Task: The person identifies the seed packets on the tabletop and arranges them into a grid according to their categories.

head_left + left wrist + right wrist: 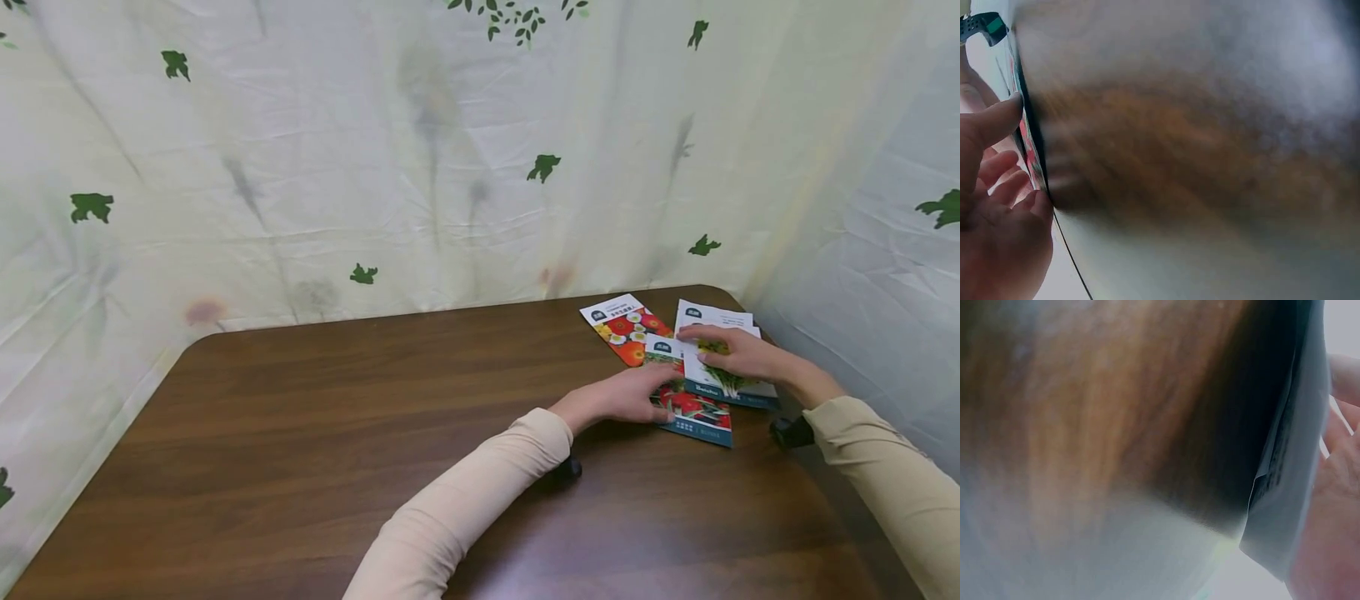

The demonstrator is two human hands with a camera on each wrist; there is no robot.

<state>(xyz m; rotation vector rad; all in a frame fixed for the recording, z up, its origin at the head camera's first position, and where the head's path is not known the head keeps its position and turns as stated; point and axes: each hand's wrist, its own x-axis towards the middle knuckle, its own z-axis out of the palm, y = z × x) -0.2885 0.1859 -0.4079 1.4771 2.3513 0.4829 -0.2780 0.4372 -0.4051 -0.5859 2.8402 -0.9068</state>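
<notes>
At the far right of the table, my right hand [742, 352] holds a white seed packet with leafy greens [727, 385], its fingers over the upper part. In the right wrist view this packet [1291, 462] stands up off the wood, the hand [1335, 506] behind it. My left hand [633, 393] grips a seed packet with red peppers [701, 408], thumb near its lower left edge and fingers across its upper part. The left wrist view shows the thumb and curled fingers of that hand [997, 181] at the packet's edge [1029, 144].
A seed packet with orange and white flowers [628, 332] lies just left of the others. Another white packet [720, 315] shows behind the greens packet. The brown table [300, 442] meets a leaf-patterned curtain [375, 167] at the back and a pale sheet [885, 275] at right.
</notes>
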